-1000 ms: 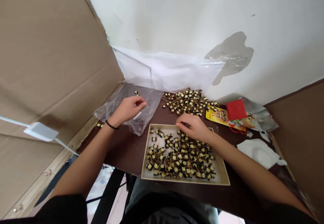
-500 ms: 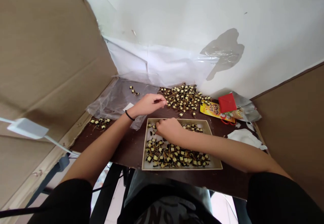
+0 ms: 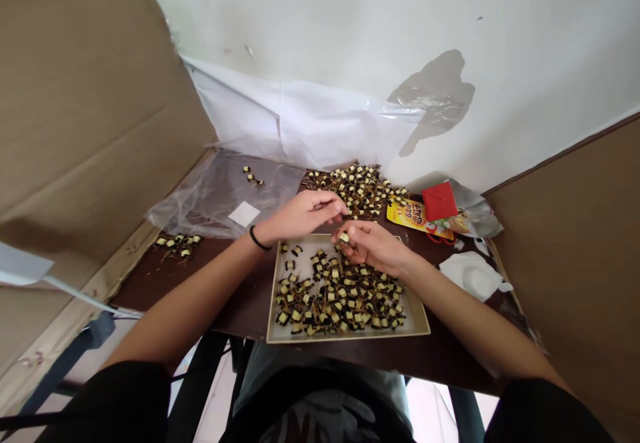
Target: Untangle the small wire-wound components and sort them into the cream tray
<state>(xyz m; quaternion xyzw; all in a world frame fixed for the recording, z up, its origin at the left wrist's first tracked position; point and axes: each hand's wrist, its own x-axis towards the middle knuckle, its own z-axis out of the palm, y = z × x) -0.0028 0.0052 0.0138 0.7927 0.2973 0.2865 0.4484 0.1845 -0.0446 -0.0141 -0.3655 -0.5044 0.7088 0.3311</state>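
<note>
My right hand (image 3: 373, 246) is closed on a small yellow-and-black transformer (image 3: 344, 237), gripped at the fingertips above the far side of a shallow box. Just beyond it, my left hand (image 3: 315, 213) has thumb and fingers drawn together close to the right fingertips; whatever is between them is too small to make out. The shallow box (image 3: 350, 337) holds many similar transformers (image 3: 325, 303) with yellow tape, black ends and thin brownish leads. Behind both hands lies a big heap of the same parts (image 3: 360, 186).
Clear plastic sheeting (image 3: 200, 196) with a white square (image 3: 244, 214) lies left, beside a small cluster of transformers (image 3: 177, 244). To the right are a yellow packet (image 3: 407, 215), a red packet (image 3: 440, 201) and white tissue (image 3: 465, 269). Cardboard (image 3: 90, 83) walls the left side.
My right hand has lifted out of the box and turned, now showing a transformer in its fingers. My left hand has come close to it. The view has shifted slightly right.
</note>
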